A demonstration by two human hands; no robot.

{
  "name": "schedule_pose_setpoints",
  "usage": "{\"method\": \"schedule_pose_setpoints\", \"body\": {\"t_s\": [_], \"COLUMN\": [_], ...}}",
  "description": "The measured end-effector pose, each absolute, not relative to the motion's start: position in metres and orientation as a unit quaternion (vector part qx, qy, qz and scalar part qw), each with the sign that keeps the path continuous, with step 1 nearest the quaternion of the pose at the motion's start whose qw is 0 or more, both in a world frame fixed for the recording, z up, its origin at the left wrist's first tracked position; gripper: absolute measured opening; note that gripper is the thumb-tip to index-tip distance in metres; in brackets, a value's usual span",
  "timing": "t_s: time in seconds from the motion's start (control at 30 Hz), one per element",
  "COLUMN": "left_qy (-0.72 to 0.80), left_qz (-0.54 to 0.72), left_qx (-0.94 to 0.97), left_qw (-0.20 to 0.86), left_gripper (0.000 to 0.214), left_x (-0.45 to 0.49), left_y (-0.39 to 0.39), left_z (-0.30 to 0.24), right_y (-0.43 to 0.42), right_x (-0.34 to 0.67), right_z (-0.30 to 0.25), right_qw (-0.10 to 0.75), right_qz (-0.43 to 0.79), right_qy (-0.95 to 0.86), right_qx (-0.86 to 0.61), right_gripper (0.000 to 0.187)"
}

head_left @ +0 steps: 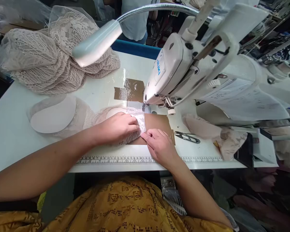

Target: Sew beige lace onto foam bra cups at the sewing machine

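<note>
A pale lace bra cup piece point(141, 120) lies on the sewing machine bed, just left of the needle area point(146, 108). My left hand point(119, 126) rests over the lace, its fingers bent down and closed on the fabric. At the lace's lower right edge, my right hand point(160, 145) pinches the fabric between thumb and forefinger. Brown tape or card point(158, 124) covers the bed beneath and right of the lace. The white sewing machine head point(169, 67) stands above and to the right of both hands.
A pile of beige lace pieces point(58, 61) sits at the back left, near a lamp point(98, 43). Another cup point(54, 116) lies left. Thread snips point(187, 137) and beige fabric point(205, 127) are to the right. A printed ruler point(120, 160) runs along the front edge.
</note>
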State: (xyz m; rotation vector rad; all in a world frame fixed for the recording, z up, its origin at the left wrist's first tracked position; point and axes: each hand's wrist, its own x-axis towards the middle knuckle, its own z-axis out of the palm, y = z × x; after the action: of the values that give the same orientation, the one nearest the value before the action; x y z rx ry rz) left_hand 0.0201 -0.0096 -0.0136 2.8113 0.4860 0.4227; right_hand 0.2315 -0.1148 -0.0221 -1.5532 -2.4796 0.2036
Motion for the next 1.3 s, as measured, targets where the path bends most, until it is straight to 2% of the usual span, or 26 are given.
{"method": "schedule_pose_setpoints", "body": {"t_s": [0.23, 0.43, 0.67, 0.9, 1.3], "left_qy": [0.125, 0.138, 0.146, 0.154, 0.175], "left_qz": [0.081, 0.086, 0.093, 0.102, 0.061], "left_qx": [0.988, 0.986, 0.984, 0.98, 0.983], "left_qw": [0.046, 0.041, 0.042, 0.079, -0.012], "left_gripper": [0.033, 0.032, 0.032, 0.034, 0.042], "left_x": [0.019, 0.021, 0.022, 0.022, 0.03], "left_y": [-0.012, -0.014, -0.015, -0.013, -0.008], "left_z": [-0.022, -0.022, -0.024, -0.02, -0.022], "right_y": [-0.115, -0.115, -0.11, -0.104, -0.104], "right_x": [0.232, 0.233, 0.241, 0.235, 0.233], "right_z": [-0.022, -0.023, -0.027, -0.025, -0.023], "right_qw": [0.12, 0.135, 0.2, 0.102, 0.079], "right_qz": [0.069, 0.072, 0.082, 0.032, 0.0], "right_qy": [-0.84, -0.841, -0.819, -0.827, -0.831], "right_qx": [-0.525, -0.519, -0.531, -0.552, -0.551], "right_gripper": [0.037, 0.035, 0.035, 0.036, 0.034]}}
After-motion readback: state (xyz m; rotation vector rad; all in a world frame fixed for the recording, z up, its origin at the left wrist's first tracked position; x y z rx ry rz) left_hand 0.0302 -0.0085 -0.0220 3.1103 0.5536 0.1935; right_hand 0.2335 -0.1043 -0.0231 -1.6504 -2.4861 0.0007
